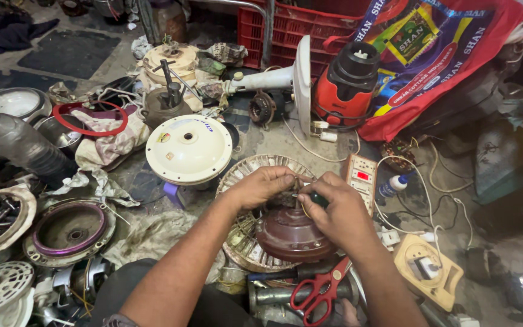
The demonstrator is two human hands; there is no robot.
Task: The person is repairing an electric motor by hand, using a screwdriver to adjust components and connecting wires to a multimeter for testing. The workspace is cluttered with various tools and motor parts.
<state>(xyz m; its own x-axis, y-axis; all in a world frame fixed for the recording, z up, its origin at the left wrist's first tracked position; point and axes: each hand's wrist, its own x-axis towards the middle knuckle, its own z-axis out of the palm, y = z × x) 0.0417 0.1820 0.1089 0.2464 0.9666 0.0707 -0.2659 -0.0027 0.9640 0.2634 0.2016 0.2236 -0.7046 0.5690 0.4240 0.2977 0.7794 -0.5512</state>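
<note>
Motor housing (292,235): heavy, rigid metal; grip by rim. Left hand (261,186) fingers pinch its top; right hand (337,209) holds a screwdriver (318,198).

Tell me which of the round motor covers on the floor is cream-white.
The domed cream-white round cover, beyond the left hand. The dark maroon metal motor housing lies under both hands.

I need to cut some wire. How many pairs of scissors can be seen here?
1. The red-handled scissors lie on the cluttered floor at the bottom of the view, just below the brown motor housing and beside the right hand. Others may be buried under the clutter.
</note>
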